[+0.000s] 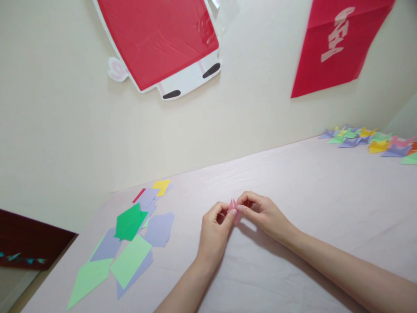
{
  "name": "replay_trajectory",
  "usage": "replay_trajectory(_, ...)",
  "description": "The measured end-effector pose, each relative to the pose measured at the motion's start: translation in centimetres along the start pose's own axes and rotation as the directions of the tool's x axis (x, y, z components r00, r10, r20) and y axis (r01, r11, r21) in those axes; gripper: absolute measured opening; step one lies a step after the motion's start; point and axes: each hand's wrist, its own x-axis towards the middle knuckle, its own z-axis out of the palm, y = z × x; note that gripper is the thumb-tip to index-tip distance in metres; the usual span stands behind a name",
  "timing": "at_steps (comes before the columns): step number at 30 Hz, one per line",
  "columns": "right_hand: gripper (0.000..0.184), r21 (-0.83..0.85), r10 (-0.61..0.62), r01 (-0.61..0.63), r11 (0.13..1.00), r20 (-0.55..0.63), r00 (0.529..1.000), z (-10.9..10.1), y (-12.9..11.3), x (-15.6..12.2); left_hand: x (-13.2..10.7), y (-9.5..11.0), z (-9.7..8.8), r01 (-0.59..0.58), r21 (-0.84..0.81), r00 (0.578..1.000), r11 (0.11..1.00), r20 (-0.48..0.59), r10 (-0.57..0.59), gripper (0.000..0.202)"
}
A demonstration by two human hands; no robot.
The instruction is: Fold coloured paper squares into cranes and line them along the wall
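Observation:
A small folded pink paper [233,208] sits between both hands at the middle of the pale table [325,204]. My left hand [215,232] pinches its left side with thumb and fingers closed. My right hand [262,214] pinches its right side, fingers curled over it. Most of the pink piece is hidden by the fingertips.
Loose sheets of paper lie at the left: a green one [129,222], lilac ones [159,229], pale green ones [130,261] and a yellow one [162,186]. Several folded paper figures [371,141] stand at the far right against the wall. Red posters [159,39] hang above.

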Motion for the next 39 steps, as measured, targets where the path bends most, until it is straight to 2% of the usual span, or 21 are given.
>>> replay_trajectory(8,0.024,0.153,0.043,-0.051,0.987,0.057,0.997,-0.04,0.43,0.03,0.37,-0.04,-0.42,-0.015,0.013,0.999,1.000,0.045,0.014,0.020)
replay_trajectory(16,0.018,0.079,0.006,-0.009,0.997,0.037,0.999,-0.16,0.71,0.09,0.72,-0.20,-0.69,-0.003,-0.081,1.000,0.997,0.006,0.003,0.017)
replay_trajectory(21,0.016,0.115,0.011,-0.016,0.993,0.043,0.999,-0.18,0.75,0.07,0.73,-0.25,-0.66,0.008,-0.132,1.000,0.991,0.000,-0.008,0.016)
replay_trajectory(39,0.017,0.180,0.023,-0.032,0.983,0.053,0.998,-0.09,0.86,0.12,0.65,-0.49,-0.70,-0.006,-0.143,1.000,0.990,0.001,0.006,0.018)
